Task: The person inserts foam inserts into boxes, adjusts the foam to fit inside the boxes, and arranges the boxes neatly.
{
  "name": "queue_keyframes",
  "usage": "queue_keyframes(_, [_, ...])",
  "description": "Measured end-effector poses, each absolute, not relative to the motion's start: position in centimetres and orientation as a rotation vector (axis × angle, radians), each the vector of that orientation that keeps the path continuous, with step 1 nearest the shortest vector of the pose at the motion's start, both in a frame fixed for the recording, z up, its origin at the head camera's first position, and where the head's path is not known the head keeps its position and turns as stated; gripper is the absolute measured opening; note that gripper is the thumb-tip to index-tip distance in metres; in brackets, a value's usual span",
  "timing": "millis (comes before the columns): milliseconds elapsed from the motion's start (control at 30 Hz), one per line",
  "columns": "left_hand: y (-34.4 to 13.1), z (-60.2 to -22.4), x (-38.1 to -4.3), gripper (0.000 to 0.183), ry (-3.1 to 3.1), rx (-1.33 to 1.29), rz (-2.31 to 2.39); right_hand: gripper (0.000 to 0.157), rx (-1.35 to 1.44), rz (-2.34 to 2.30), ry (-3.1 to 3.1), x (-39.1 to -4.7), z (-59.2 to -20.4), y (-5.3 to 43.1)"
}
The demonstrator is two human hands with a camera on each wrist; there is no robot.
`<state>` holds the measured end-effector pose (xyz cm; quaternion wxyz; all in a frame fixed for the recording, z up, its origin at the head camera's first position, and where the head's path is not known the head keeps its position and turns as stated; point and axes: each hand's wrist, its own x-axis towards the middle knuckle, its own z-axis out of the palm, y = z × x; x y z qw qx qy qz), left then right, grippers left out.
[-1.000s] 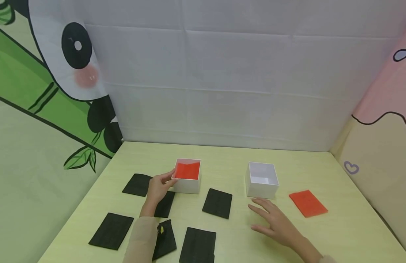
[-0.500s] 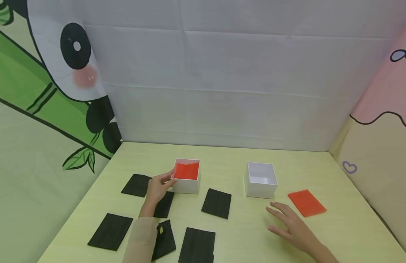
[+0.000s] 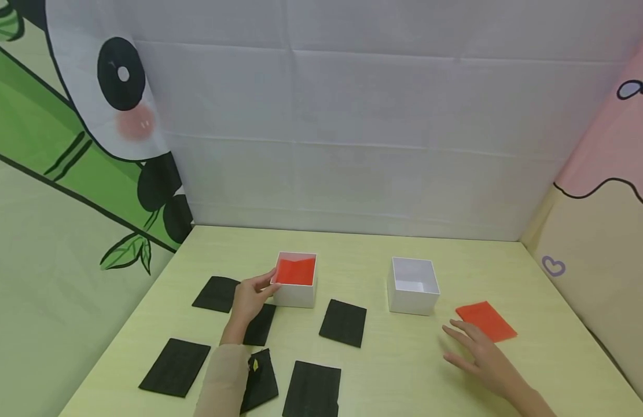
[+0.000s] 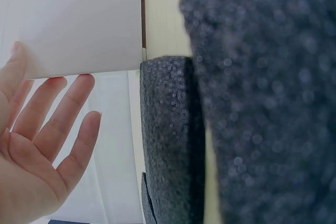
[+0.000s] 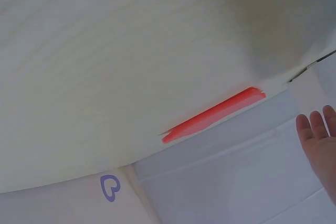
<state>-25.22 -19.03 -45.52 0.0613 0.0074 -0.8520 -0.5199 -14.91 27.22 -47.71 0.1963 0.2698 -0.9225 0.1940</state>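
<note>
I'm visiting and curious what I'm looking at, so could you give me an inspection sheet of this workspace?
Surface: pale yellow table.
Job's things: left white box with a red sheet inside; right white box; loose red sheet on the table, to the right.
Clutter: six flat black sheets, left and middle, one with a yellow mark.
Hands: left hand grips the left white box; right hand, holding nothing, is near the loose red sheet.
Cables: nothing seen.
Surroundings: creased white backdrop, cartoon drawings at both sides.

Pale table (image 3: 394,370) beneath two white boxes (image 3: 413,302), six black sheets (image 3: 344,323) (one yellow-spotted), one red sheet (image 3: 490,320).
</note>
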Motion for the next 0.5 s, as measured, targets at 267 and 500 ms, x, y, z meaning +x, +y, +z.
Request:
queue_keyframes(267, [-19.1, -45.6, -25.2, 0.050, -2.573, 0.021, -1.575, 0.051, 0.683, 0.472, -2.634, -15.6, -47.5, 28.4])
queue_keyframes(500, [-19.2, -45.6, -25.3, 0.050, -2.581, 0.029, -1.570, 0.052, 0.660, 0.519, -2.674, -16.8, -47.4, 29.6])
